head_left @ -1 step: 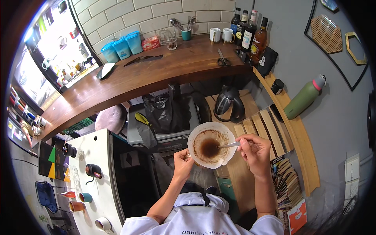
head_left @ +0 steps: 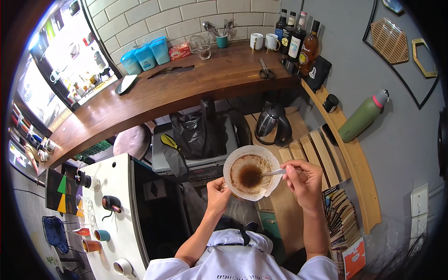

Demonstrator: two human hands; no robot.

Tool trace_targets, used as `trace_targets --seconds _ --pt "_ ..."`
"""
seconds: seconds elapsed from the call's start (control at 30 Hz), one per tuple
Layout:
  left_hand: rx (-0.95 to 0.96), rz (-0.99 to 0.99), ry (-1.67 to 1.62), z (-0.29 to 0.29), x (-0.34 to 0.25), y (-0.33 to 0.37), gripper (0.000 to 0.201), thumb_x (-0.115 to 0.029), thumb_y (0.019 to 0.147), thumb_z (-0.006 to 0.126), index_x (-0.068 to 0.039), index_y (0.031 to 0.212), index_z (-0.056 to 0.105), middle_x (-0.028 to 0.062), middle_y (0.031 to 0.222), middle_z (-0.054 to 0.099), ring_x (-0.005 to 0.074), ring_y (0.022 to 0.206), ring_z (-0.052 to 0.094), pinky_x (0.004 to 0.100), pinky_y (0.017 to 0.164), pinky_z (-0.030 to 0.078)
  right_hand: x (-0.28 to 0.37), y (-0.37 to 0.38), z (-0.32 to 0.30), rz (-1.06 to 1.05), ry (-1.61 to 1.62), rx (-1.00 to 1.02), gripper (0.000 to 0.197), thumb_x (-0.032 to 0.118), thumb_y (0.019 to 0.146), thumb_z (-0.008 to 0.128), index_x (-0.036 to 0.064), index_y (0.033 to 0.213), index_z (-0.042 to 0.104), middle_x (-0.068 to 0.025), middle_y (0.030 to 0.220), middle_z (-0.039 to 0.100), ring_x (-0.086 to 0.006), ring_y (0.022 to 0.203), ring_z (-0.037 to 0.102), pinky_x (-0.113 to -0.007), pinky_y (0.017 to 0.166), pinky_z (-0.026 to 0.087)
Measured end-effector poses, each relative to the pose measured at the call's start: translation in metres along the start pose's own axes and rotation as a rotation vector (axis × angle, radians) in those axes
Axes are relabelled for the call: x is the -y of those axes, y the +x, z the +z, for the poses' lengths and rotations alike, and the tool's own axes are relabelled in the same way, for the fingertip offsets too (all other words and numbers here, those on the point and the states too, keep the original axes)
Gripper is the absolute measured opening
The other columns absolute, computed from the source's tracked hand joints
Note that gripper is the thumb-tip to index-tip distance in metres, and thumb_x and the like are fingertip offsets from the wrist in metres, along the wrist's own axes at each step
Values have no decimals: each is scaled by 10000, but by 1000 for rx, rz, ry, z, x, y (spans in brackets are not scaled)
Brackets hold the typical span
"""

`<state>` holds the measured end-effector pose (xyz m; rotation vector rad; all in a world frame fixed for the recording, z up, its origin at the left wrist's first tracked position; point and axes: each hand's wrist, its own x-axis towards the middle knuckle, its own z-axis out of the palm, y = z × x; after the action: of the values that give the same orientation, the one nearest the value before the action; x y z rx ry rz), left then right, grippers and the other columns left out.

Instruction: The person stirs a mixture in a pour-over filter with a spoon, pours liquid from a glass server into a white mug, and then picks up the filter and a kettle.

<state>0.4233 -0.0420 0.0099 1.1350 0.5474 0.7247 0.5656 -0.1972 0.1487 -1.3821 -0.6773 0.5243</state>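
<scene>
A white paper coffee filter [head_left: 232,169] is held up in front of me, with dark brown liquid coffee [head_left: 250,176] at its bottom and wet grounds clinging to its inner wall. Most of the dripper beneath it is hidden by the paper. My left hand [head_left: 218,194] is closed at the filter's left side, holding the dripper by its edge or handle; I cannot tell which. Between the thumb and fingers of my right hand [head_left: 302,183] is a metal spoon [head_left: 276,172], slanting in from the right. Its tip dips into the coffee.
Beyond the filter, an electric kettle [head_left: 272,125] stands on a wooden shelf. A black plastic bag [head_left: 198,133] lies on a grey box. The wooden counter [head_left: 219,70] bears scissors [head_left: 266,70], mugs and bottles. At left, a white table [head_left: 123,186] holds cups and a hand grinder [head_left: 86,180].
</scene>
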Motion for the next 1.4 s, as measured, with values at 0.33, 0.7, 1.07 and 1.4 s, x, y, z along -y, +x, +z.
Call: trace_targets --seconds 0.33,0.7,1.07,1.4 --pt "-70 -9 -3 -15 -2 7 245 22 802 618 -53 598 506 -118 588 384 -31 523 267 175 472 174 -8 16 13 116 141 17 143 83 911 570 -44 926 635 -25 693 590 -26 543 487 -154 458 361" --pt "-101 -9 -7 -30 -2 22 177 22 797 637 -20 641 565 -115 598 414 -34 532 281 171 481 188 -18 25 21 145 253 7 174 100 918 562 -55 945 638 -60 718 607 -62 586 515 -187 466 395" --pt "-116 28 -37 -48 -9 31 18 21 795 656 36 793 665 -101 640 497 -43 539 312 152 490 216 -12 39 46 -61 10 91 197 100 933 554 -46 1020 653 -45 774 588 -49 615 503 -174 506 397" --pt "-267 105 -74 -101 -25 23 35 24 798 663 48 823 667 -63 685 569 -42 544 388 140 486 264 -20 72 105 -207 -71 361 175 51 920 559 -34 1030 665 -35 809 557 -36 624 476 -160 527 359"
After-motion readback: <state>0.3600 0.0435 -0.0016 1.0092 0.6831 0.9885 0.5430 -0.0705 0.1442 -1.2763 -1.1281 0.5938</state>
